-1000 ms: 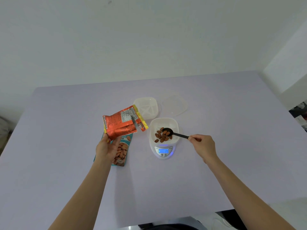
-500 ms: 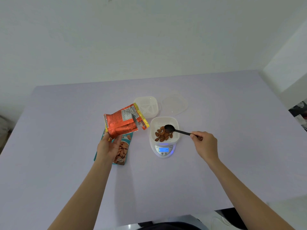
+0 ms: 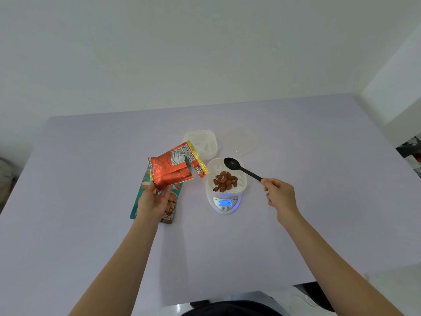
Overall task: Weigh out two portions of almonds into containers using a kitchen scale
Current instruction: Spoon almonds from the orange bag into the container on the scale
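Two hands are working: my left hand (image 3: 153, 200) is gripping the orange almond bag (image 3: 174, 166), my right hand (image 3: 280, 194) pinching the black spoon (image 3: 241, 168) above the almonds (image 3: 224, 181).

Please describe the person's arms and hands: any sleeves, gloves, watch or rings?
The left hand and right hand are bare: no gloves, no rings that I can see. The left forearm and right forearm are uncovered to the picture's edge: no sleeve, watch or bracelet shows.
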